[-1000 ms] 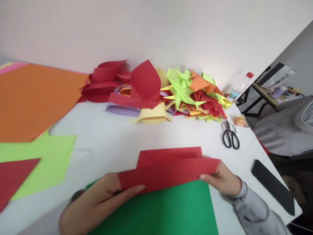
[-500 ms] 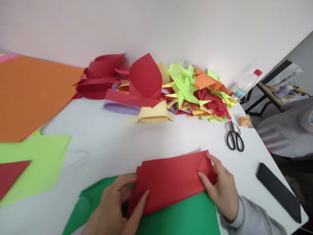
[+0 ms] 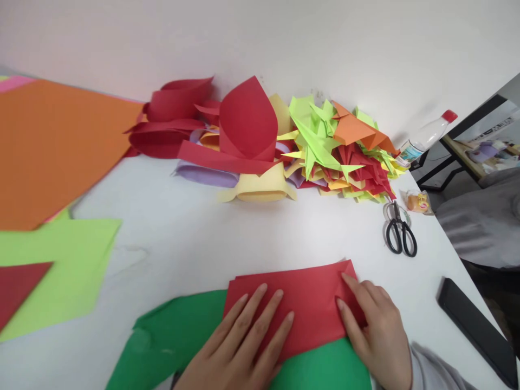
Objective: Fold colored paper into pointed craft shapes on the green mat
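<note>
A folded red sheet of paper (image 3: 311, 300) lies on a larger green sheet (image 3: 325, 364) at the front of the table. My left hand (image 3: 247, 338) rests flat on the red paper's left part, fingers stretched out and slightly spread. At the paper's right end, my right hand (image 3: 377, 327) pinches a small folded corner between thumb and index finger. The green sheet's left part (image 3: 170, 330) is creased and partly covered by my left hand.
Behind stand curled red paper shapes (image 3: 247, 119) and a heap of folded papers (image 3: 320, 141). Orange sheets (image 3: 69, 146) and light green paper (image 3: 85, 260) lie left. Scissors (image 3: 400, 233), a wrapped snack (image 3: 418, 202), a bottle (image 3: 424, 135) and a black phone (image 3: 477, 330) are right. A person's grey clothing (image 3: 479, 222) shows beyond.
My left hand has gone from holding the red paper's left edge to lying flat on top of it. The red paper now lies lower and flatter, and my right hand keeps its corner.
</note>
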Demonstrator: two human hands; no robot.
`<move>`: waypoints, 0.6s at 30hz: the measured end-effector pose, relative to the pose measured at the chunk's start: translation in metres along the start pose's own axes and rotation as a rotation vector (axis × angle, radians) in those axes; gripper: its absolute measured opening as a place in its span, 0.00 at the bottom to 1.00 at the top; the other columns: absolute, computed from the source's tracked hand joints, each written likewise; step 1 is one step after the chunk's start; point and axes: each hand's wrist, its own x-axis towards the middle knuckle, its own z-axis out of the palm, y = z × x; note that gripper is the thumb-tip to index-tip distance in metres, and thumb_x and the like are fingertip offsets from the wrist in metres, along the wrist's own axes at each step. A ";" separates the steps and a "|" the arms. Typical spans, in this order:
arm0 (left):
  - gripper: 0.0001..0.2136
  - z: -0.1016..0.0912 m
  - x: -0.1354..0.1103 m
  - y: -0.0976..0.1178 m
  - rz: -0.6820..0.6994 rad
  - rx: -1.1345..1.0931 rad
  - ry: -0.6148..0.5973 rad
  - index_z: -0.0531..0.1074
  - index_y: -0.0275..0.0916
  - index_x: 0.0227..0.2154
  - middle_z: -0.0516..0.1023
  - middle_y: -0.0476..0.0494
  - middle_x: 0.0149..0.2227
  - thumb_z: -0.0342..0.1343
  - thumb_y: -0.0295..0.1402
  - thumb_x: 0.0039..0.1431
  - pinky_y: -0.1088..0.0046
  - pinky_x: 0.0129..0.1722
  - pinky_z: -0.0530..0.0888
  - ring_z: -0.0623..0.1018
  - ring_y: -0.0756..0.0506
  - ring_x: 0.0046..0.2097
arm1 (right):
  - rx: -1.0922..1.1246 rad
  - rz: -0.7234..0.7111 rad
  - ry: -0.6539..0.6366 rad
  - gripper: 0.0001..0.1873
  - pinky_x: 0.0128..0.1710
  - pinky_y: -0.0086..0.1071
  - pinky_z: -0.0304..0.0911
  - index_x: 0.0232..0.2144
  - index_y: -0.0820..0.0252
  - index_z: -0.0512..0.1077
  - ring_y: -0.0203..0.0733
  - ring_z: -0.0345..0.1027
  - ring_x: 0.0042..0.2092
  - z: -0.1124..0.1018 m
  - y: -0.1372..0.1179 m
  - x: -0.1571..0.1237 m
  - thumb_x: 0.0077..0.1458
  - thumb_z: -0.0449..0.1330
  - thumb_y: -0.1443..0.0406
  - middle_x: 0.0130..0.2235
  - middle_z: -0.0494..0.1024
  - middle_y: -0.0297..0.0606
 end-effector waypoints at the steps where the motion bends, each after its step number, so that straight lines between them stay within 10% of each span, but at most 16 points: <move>1: 0.17 0.002 0.000 0.001 -0.059 -0.024 0.037 0.72 0.45 0.49 0.75 0.43 0.53 0.44 0.41 0.63 0.59 0.62 0.56 0.64 0.39 0.62 | -0.005 0.001 0.001 0.17 0.34 0.39 0.68 0.51 0.62 0.66 0.44 0.69 0.34 0.000 0.000 -0.001 0.62 0.50 0.62 0.34 0.73 0.42; 18: 0.17 -0.002 0.006 -0.001 -0.129 -0.163 -0.024 0.74 0.51 0.47 0.75 0.49 0.53 0.51 0.48 0.58 0.57 0.66 0.44 0.47 0.37 0.68 | -0.100 0.006 0.027 0.18 0.40 0.45 0.72 0.48 0.63 0.70 0.52 0.70 0.46 0.004 -0.001 -0.009 0.61 0.52 0.60 0.53 0.69 0.53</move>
